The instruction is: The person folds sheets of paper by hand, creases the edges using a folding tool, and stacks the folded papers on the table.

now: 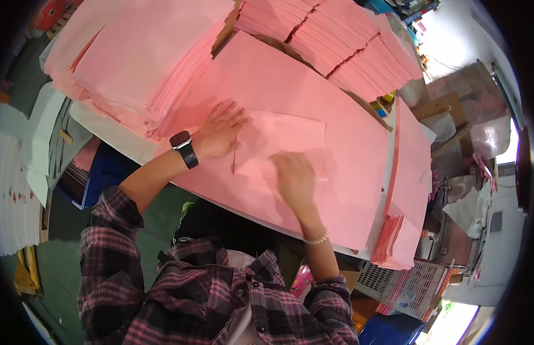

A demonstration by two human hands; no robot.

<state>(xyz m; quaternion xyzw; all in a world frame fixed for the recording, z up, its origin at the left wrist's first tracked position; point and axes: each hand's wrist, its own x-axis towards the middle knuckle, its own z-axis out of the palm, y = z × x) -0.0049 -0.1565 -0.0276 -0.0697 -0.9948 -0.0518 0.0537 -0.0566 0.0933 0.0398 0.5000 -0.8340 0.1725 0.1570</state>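
Left hand (221, 131), smartwatch (184, 148) on wrist, lies flat with fingers spread on left end of a folded pink sheet (284, 141). Right hand (294, 179), motion-blurred, palm down on sheet's lower edge. Sheet lies on a large pink sheet (347, 172). Pink paper stacks (146, 63) just behind.

A dark green floor (60, 253) fills the lower left of the frame, white stacked sheets (14, 195) stand at the left edge, a white wall (468, 29) and cardboard boxes (445, 106) occupy the upper right, and bright daylight glares through an opening (451, 322) at the lower right.
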